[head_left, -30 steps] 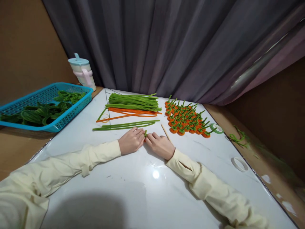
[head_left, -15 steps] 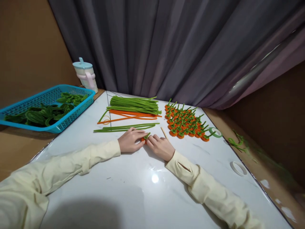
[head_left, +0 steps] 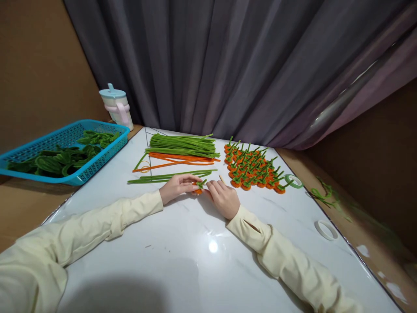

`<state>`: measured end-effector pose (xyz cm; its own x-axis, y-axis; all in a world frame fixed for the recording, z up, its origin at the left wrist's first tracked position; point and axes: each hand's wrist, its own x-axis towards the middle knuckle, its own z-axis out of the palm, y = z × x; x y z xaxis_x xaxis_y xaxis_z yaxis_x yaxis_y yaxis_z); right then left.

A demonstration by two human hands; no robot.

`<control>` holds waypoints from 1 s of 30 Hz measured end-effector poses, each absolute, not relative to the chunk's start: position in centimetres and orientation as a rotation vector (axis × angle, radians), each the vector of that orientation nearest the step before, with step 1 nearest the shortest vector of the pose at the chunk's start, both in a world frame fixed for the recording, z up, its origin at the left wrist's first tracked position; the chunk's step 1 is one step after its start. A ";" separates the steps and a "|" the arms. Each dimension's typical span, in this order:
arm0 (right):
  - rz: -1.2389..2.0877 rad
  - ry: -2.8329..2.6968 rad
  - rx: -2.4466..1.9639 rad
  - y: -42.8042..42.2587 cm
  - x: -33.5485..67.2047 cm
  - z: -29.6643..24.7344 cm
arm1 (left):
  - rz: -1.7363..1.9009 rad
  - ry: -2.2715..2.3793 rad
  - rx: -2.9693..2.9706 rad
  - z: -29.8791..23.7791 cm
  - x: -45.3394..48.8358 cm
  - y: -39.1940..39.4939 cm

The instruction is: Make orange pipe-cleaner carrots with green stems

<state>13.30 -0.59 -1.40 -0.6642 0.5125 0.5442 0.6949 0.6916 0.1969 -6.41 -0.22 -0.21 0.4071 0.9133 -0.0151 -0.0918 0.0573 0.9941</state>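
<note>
The left hand point(head_left: 177, 188) pinches a small orange-and-green piece point(head_left: 198, 190) at its fingertips; the right hand point(head_left: 225, 200), half-curled, is just beside it, its hold unclear; green strips point(head_left: 182, 145) lie beyond the left hand.

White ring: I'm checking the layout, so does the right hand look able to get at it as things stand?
Probably yes: nothing seen stands between the right hand and the white ring, which lies uncovered, though whether that hand holds something is unclear.
</note>
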 end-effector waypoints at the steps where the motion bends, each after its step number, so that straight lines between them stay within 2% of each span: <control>1: -0.463 -2.409 -0.969 -0.5 13.3 -1.5 | 0.944 0.839 1.304 -0.2 -6.5 -0.2; 4: -0.106 -2.296 -1.031 -0.5 13.2 -1.6 | 1.013 0.786 1.380 0.0 -6.6 -0.3; 9: 0.864 -1.892 -1.071 -1.0 12.5 -1.1 | 1.070 0.720 1.512 -0.1 -6.7 -0.7; 12: 1.250 -1.729 -1.070 -1.2 12.0 -1.0 | 1.071 0.726 1.661 -0.2 -6.6 -1.0; 14: 1.327 -1.730 -1.044 -1.3 11.7 -1.0 | 1.063 0.746 1.772 -0.3 -6.6 -1.2; 23: 1.265 -1.792 -1.057 -1.2 11.6 -1.5 | 0.972 0.890 2.268 -0.7 -6.3 -1.8; 30: 1.295 -1.568 -1.192 -2.1 13.2 0.2 | 0.961 1.021 2.565 -1.3 -6.0 -2.0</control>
